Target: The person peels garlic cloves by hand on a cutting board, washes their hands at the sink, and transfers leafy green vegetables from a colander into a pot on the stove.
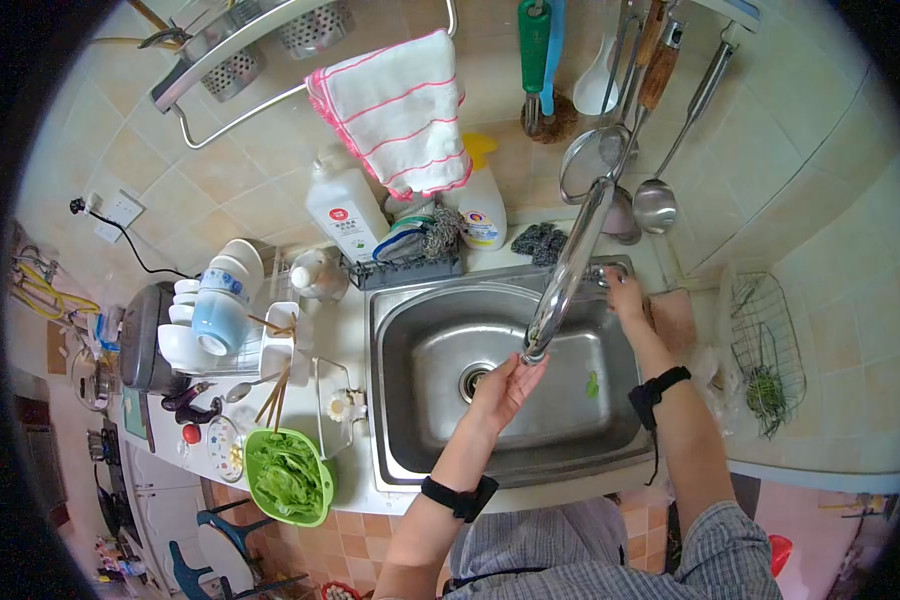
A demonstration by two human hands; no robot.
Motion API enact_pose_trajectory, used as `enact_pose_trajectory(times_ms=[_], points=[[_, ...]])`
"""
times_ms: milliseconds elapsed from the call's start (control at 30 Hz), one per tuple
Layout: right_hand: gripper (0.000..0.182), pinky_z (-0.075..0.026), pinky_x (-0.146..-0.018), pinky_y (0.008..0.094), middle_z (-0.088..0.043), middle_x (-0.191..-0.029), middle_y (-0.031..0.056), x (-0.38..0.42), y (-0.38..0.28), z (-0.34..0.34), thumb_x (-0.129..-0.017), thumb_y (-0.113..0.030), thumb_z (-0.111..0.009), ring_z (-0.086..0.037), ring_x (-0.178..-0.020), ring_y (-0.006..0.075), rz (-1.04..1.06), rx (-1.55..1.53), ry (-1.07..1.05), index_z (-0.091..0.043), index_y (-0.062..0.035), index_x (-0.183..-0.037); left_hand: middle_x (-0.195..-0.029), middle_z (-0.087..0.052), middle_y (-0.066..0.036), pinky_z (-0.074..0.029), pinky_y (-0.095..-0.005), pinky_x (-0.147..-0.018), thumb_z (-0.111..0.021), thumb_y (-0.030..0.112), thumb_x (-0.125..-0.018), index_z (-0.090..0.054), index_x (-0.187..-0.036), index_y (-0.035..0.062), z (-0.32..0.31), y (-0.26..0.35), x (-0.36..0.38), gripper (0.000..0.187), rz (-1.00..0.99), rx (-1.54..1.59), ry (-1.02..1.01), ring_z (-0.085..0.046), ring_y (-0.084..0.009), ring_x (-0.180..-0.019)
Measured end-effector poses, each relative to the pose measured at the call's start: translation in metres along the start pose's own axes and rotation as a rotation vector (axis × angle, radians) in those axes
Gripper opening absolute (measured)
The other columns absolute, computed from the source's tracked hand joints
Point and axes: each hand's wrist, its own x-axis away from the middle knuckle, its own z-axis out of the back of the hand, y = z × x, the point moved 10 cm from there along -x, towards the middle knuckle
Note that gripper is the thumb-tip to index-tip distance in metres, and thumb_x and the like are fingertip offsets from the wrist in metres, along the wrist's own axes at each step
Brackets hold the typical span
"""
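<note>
My left hand (508,392) is below the mouth of the long chrome faucet (570,265), over the steel sink (400,400). Its fingers are stretched out and hold nothing. At the sink's back right corner, my right hand (625,296) has its fingers closed on the faucet handle (600,273). A small green leaf piece (592,385) lies on the sink floor, to the right of the drain (474,381). Left of the sink, a green basket (328,490) holds leafy lettuce (288,478).
A dish rack (240,362) with bowls (225,300) stands on the left counter. Behind the sink are a white bottle (345,212) and a spray bottle (483,212). A striped towel (395,115) and several utensils, including a ladle (655,207), hang above. A wire basket (767,340) is at right.
</note>
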Motion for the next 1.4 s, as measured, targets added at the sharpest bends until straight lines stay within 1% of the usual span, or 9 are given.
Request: enact_pose_trajectory(times_ms=[100,233,467,800,1000,1067,1167,1233,1400], points=[[0.027,-0.032,-0.039,0.0237,-0.041,-0.055,-0.0018,0.021,0.103,-0.056,-0.079,-0.033,-0.055,-0.039,-0.043,0.0091,-0.533,-0.736,-0.167,-0.052,-0.0075,-0.072,-0.118,-0.042,-0.022,-0.040,-0.0328,-0.092,-0.023,0.009,-0.089,-0.037,-0.112,-0.0076,0.009,-0.005,-0.005,0.031,-0.013,-0.031,0.026,-0.046,-0.0271,-0.108],[0.034,-0.037,-0.037,0.0224,-0.046,-0.052,0.0009,0.165,-0.007,-0.100,-0.082,-0.035,-0.052,-0.044,-0.041,0.0092,-0.152,-0.195,-0.498,-0.051,-0.0045,-0.065,-0.098,-0.053,-0.012,-0.045,-0.0273,-0.070,-0.028,0.015,-0.089,-0.045,-0.107,-0.0034,0.029,-0.005,-0.015,0.031,-0.123,-0.133,0.060,-0.053,-0.0198,-0.086],[0.028,-0.041,-0.044,0.0209,-0.049,-0.060,0.0015,0.195,0.009,-0.123,-0.086,-0.026,-0.047,-0.048,-0.049,0.0094,-0.120,-0.384,-0.479,-0.053,-0.0012,-0.075,-0.057,-0.044,0.003,-0.032,-0.0230,-0.047,-0.039,0.025,-0.087,-0.055,-0.082,0.0071,0.021,-0.001,-0.003,0.025,-0.187,-0.445,0.058,-0.041,-0.0069,-0.053],[0.027,-0.044,-0.046,0.0216,-0.052,-0.062,0.0025,0.202,-0.004,-0.107,-0.085,-0.026,-0.049,-0.052,-0.051,0.0102,-0.069,-0.488,-0.412,-0.054,-0.0004,-0.076,-0.067,-0.050,0.002,-0.030,-0.0218,-0.051,-0.044,0.022,-0.083,-0.052,-0.106,-0.0003,0.008,-0.012,0.003,0.033,0.063,-0.311,-0.100,-0.040,-0.0096,-0.056],[0.026,-0.044,-0.047,0.0220,-0.052,-0.062,0.0022,0.206,0.000,-0.116,-0.085,-0.026,-0.049,-0.055,-0.052,0.0112,-0.149,-0.475,-0.463,-0.054,-0.0010,-0.078,-0.067,-0.051,0.000,-0.032,-0.0215,-0.053,-0.047,0.018,-0.084,-0.053,-0.104,-0.0007,0.009,0.002,0.015,0.028,-0.103,-0.401,-0.136,-0.042,-0.0083,-0.057],[0.025,-0.045,-0.047,0.0224,-0.052,-0.062,0.0022,0.207,0.002,-0.118,-0.084,-0.025,-0.050,-0.055,-0.052,0.0113,-0.170,-0.452,-0.477,-0.054,-0.0012,-0.079,-0.070,-0.055,-0.002,-0.037,-0.0206,-0.058,-0.054,0.013,-0.081,-0.057,-0.094,0.0000,0.014,0.042,0.026,0.019,-0.538,-0.883,0.096,-0.047,-0.0067,-0.063],[0.025,-0.044,-0.045,0.0223,-0.055,-0.066,0.0039,0.199,0.013,-0.121,-0.083,-0.025,-0.052,-0.057,-0.054,0.0133,-0.054,-0.318,-0.463,-0.054,0.0003,-0.080,-0.074,-0.059,-0.004,-0.040,-0.0202,-0.063,-0.059,0.007,-0.076,-0.058,-0.084,0.0002,0.010,0.051,0.030,0.010,-0.662,-1.167,0.119,-0.052,-0.0075,-0.068],[0.026,-0.045,-0.052,0.0215,-0.057,-0.078,0.0057,0.192,-0.014,-0.093,-0.082,-0.024,-0.053,-0.058,-0.063,0.0125,0.353,-0.116,-0.146,-0.053,0.0008,-0.091,-0.074,-0.059,-0.004,-0.041,-0.0201,-0.064,-0.060,0.007,-0.075,-0.059,-0.081,0.0000,0.005,0.053,0.032,0.009,-0.640,-1.197,0.150,-0.053,-0.0078,-0.068],[0.030,-0.041,-0.067,0.0216,-0.055,-0.093,0.0034,0.191,-0.008,-0.114,-0.084,-0.026,-0.051,-0.051,-0.084,0.0097,0.076,-0.452,-0.290,-0.051,-0.0053,-0.105,-0.090,-0.060,-0.008,-0.043,-0.0237,-0.071,-0.055,0.010,-0.079,-0.058,-0.089,-0.0012,0.018,0.040,0.019,0.016,-0.541,-1.015,0.215,-0.056,-0.0137,-0.079]])
